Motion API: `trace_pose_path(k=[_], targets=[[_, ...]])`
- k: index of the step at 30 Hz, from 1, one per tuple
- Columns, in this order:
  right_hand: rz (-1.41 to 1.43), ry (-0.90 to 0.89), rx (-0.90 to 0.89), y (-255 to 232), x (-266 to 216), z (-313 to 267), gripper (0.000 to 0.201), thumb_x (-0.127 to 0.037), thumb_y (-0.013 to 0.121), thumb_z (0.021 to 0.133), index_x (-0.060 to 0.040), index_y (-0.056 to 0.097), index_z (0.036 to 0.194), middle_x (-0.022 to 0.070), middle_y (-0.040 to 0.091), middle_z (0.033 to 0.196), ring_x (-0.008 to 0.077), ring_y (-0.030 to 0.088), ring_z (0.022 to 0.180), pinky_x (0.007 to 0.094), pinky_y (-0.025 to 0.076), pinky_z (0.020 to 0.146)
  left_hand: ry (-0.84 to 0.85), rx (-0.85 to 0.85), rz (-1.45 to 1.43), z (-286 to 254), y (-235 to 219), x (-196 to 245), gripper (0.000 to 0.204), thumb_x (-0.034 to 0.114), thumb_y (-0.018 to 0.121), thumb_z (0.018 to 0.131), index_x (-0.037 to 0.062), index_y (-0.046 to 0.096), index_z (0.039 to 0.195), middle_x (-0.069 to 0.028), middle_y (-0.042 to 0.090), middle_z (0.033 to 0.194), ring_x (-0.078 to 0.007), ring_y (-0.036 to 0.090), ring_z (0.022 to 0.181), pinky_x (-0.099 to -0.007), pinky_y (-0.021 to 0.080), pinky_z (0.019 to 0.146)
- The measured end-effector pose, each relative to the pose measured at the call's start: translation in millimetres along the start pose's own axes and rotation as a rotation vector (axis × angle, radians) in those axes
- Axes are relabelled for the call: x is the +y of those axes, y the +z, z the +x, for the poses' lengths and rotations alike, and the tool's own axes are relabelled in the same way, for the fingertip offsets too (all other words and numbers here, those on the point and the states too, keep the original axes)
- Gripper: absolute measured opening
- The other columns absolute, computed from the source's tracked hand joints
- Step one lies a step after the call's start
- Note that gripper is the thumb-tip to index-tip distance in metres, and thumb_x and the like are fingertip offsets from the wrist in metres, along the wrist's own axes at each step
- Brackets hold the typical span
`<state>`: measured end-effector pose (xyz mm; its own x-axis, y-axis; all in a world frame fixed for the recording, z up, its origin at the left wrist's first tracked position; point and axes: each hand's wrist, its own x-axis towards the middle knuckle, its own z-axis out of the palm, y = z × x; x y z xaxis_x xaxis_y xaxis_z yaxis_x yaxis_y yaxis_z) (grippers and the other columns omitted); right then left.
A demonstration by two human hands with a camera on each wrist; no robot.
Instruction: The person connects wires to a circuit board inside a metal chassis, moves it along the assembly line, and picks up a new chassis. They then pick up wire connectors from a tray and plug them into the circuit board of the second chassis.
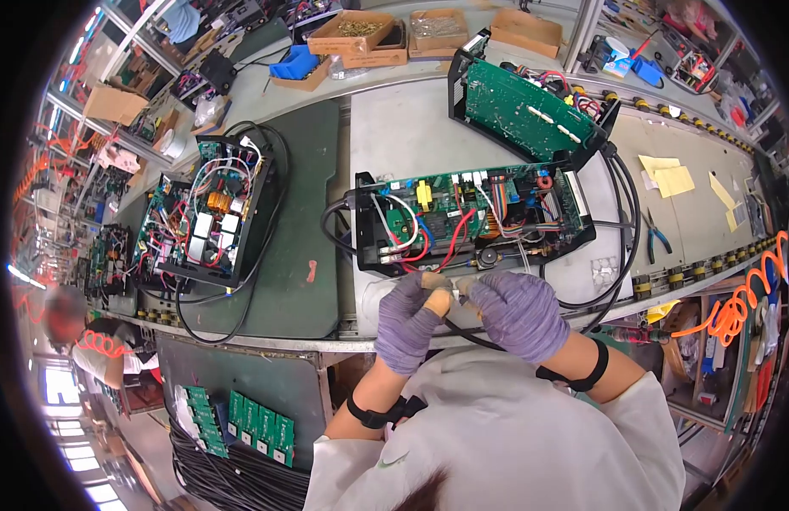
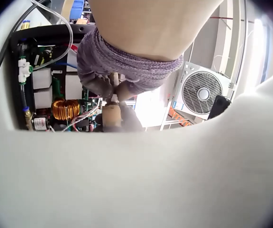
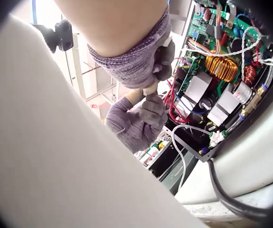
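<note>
Head view shows our left hand [image 1: 409, 317] and right hand [image 1: 519, 312] pinching a black cable [image 1: 462, 334]; tugging could snag the open unit [image 1: 471, 221].

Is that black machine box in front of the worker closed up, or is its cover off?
Open. The black case has no cover on top: its green circuit board, red and white wires and a copper coil lie exposed.

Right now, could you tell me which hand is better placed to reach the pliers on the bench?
Right, probably. The pliers lie off to the right hand's side, while the left hand grips the tan handle farther away.
</note>
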<state>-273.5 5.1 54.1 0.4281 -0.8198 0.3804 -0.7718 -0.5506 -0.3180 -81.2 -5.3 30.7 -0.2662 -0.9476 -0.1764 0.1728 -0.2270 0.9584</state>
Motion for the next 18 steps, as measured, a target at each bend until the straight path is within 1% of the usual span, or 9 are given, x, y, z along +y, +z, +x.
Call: trace_pose_path(k=[2,3,6,7,8,9,10,13,18], targets=[[-0.061,-0.093,0.026,1,7,1,0.025,-0.018,0.066,0.078,-0.0092,0.064,0.101,0.0108,0.063,0.087,0.0248,0.063,0.067,0.0366,0.049,0.053,-0.085,0.002,0.02,1,-1,7,0.022,0.013,0.063,0.091,-0.0005,0.06,0.108,-0.0041,0.063,0.093,-0.0099,0.058,0.084,-0.0239,0.048,0.073],[-0.045,-0.036,0.081,-2,8,6,0.023,-0.017,0.067,0.077,-0.0097,0.065,0.099,0.0105,0.063,0.084,0.0253,0.063,0.066,0.0365,0.049,0.053,0.086,0.091,0.169,0,8,14,0.025,0.015,0.067,0.087,0.0014,0.061,0.107,-0.0051,0.064,0.088,-0.0121,0.058,0.076,-0.0248,0.047,0.066],[-0.001,0.136,0.273,-11,16,33,0.018,-0.017,0.07,0.075,-0.0103,0.065,0.092,0.0097,0.062,0.076,0.0266,0.062,0.063,0.0364,0.047,0.051,0.767,0.459,0.787,6,1,17,0.024,0.015,0.067,0.085,0.002,0.062,0.104,-0.0063,0.062,0.091,-0.0141,0.055,0.078,-0.0269,0.045,0.072],[0.011,0.203,0.352,-10,19,42,0.017,-0.017,0.07,0.075,-0.0102,0.065,0.089,0.0097,0.062,0.074,0.027,0.061,0.062,0.0364,0.047,0.051,0.944,0.58,0.972,10,-6,19,0.025,0.012,0.067,0.083,0.0035,0.062,0.106,-0.0081,0.059,0.098,-0.0187,0.055,0.087,-0.032,0.045,0.081],[0.022,0.269,0.432,-9,22,51,0.015,-0.016,0.07,0.074,-0.01,0.065,0.087,0.0096,0.061,0.072,0.0275,0.061,0.061,0.0364,0.046,0.05,0.939,0.685,1.187,13,-10,26,0.029,0.012,0.066,0.082,0.0035,0.061,0.109,-0.0093,0.057,0.1,-0.0219,0.053,0.093,-0.0348,0.045,0.086],[0.01,0.319,0.446,-10,21,60,0.009,-0.016,0.069,0.076,-0.0086,0.065,0.08,0.0108,0.06,0.068,0.0289,0.061,0.062,0.0376,0.046,0.052,0.889,0.726,1.261,17,-9,34,0.03,0.012,0.066,0.082,0.0033,0.061,0.111,-0.0097,0.055,0.104,-0.0217,0.053,0.095,-0.0344,0.045,0.086],[0.017,0.334,0.428,-6,24,65,0.009,-0.016,0.069,0.076,-0.0084,0.065,0.079,0.0112,0.061,0.068,0.0295,0.061,0.062,0.0381,0.047,0.053,0.838,0.767,1.332,20,-9,39,0.031,0.013,0.066,0.082,0.0031,0.061,0.112,-0.0102,0.053,0.107,-0.0215,0.052,0.097,-0.034,0.046,0.087],[0.046,0.405,0.382,6,28,74,0.013,-0.019,0.068,0.078,-0.0071,0.065,0.076,0.0129,0.062,0.069,0.0317,0.061,0.063,0.04,0.049,0.058,0.714,0.583,0.812,36,-21,20,0.036,0.012,0.066,0.082,0.0036,0.06,0.117,-0.0109,0.048,0.113,-0.0206,0.051,0.101,-0.0313,0.047,0.085],[0.069,0.454,0.365,9,34,80,0.014,-0.02,0.068,0.077,-0.0068,0.066,0.075,0.0134,0.063,0.07,0.0314,0.062,0.065,0.0401,0.049,0.058,0.793,0.597,0.97,39,-26,8,0.041,0.008,0.065,0.082,0.0068,0.06,0.123,-0.0102,0.045,0.114,-0.0195,0.051,0.099,-0.0289,0.048,0.082]])
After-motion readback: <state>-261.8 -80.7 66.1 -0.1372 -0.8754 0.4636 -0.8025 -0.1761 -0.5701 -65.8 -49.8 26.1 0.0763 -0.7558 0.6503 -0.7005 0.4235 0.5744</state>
